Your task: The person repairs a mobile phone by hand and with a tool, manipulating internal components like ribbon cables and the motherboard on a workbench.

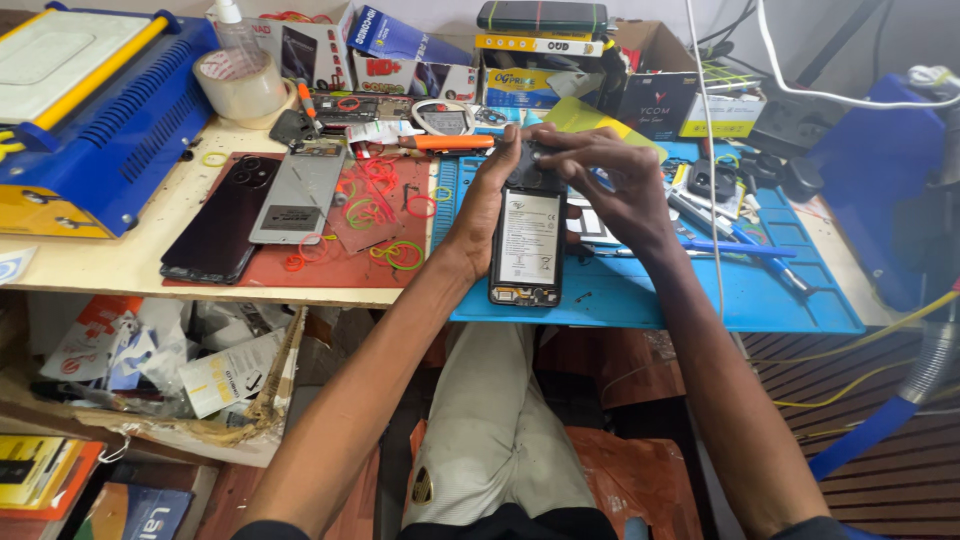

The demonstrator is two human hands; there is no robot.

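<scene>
The top end of the opened phone (pixel 529 240) is hidden under the fingers (pixel 560 150) of both hands, its small board parts are too tiny to tell, and the blue machine (pixel 90 110) is cut off by the left edge.

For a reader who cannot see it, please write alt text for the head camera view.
Two bare hands hold an opened black smartphone with its white battery exposed over a blue silicone work mat: the left hand grips its side, the right hand presses its top. To the left, coloured rubber bands litter a red mat.
</scene>
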